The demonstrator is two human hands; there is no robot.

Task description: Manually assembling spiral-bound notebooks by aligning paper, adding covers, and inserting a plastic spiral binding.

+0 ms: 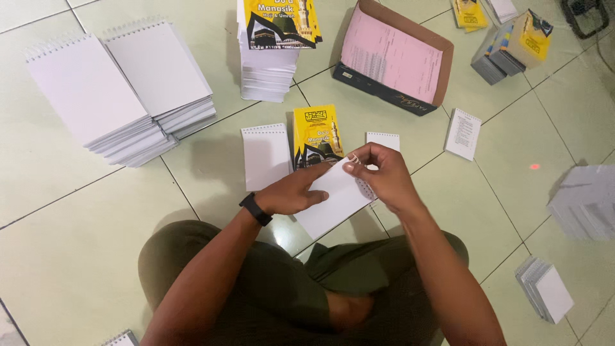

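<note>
A person sits cross-legged on a pale green tiled floor [77, 269], holding a small white booklet [333, 202] over their knees, roughly at the middle of the floor in view. The left hand [291, 192], with a black watch [255, 209] on its wrist, lies flat across the booklet's near-left part with fingers pressed together on the paper. The right hand [384, 176] curls over the booklet's far-right edge, thumb and forefinger pinching a small wire coil [354, 160] at the top corner of the pages. Just beyond the hands three items lie on the floor in a row: a white spiral-bound pad [266, 156], a yellow booklet cover [316, 134] touching the held booklet's far edge, and another small white pad [383, 140] partly hidden behind the right hand. Toward the far-left corner sit two fanned stacks of spiral-bound white sheets [122, 90]. At the far edge stands a tall stack of white pages topped with a yellow cover [272, 48], and beside it an open cardboard box [392, 57] holding pink paper. A printed white sheet block [463, 133] lies to the right of the box, more yellow-covered stacks [512, 41] at the far-right corner, and grey-white stacks [586, 202] along the right edge
</note>
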